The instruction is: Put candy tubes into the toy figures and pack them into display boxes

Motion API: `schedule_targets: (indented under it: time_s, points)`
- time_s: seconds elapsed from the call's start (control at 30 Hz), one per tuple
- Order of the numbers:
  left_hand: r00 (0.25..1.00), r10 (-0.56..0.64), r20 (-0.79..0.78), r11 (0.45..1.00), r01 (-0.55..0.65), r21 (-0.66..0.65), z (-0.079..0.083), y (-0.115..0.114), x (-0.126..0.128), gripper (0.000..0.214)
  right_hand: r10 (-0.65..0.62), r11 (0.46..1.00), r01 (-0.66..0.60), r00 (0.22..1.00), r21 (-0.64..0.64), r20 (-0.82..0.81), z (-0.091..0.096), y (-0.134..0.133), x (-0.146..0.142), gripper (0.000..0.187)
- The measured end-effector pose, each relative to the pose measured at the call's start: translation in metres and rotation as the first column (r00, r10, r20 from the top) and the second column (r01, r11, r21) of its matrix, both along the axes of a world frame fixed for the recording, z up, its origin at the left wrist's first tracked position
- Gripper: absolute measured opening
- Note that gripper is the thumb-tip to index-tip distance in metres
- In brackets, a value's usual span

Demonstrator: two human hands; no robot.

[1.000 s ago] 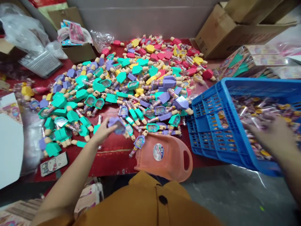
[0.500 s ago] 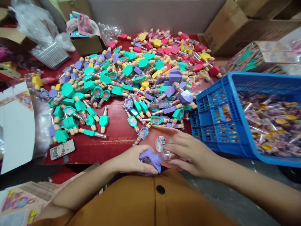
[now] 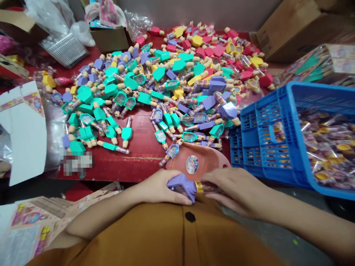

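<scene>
Just above our lap, our left hand (image 3: 156, 188) wraps tight round the purple toy (image 3: 181, 184), and our right hand (image 3: 235, 186) pinches its tube (image 3: 206, 187). The orange scoop (image 3: 208, 159) sits just beyond, the pile (image 3: 166, 85) farther back, the crate (image 3: 277, 147) to the right.

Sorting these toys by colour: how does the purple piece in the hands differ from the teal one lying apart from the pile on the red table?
The purple piece is held in the left hand; the teal one lies untouched on the red table. The right hand holds a clear tube against the purple piece; the teal one has its tube and a beige knob fitted. Both share the blocky head shape.
</scene>
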State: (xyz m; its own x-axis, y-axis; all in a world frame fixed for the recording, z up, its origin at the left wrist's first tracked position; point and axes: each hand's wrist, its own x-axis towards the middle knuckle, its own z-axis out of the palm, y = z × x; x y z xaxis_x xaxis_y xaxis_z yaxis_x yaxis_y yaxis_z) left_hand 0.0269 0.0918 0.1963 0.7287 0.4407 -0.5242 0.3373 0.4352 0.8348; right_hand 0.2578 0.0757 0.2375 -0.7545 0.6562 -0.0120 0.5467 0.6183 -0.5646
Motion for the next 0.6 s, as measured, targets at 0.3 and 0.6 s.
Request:
schedule_targets:
  time_s: [0.3, 0.6]
  points:
    - [0.972, -0.160, -0.174, 0.888, 0.219, 0.405, -0.007, -0.012, 0.013, 0.028, 0.043, 0.997, -0.043, 0.999, 0.057, 0.000, -0.019, -0.020, -0.006, 0.025]
    - [0.833, -0.232, -0.502, 0.636, 0.520, 0.570, -0.023, -0.016, 0.014, 0.027, -0.463, 0.050, 0.350, 0.838, -0.935, 0.289, -0.045, -0.028, -0.024, 0.048]
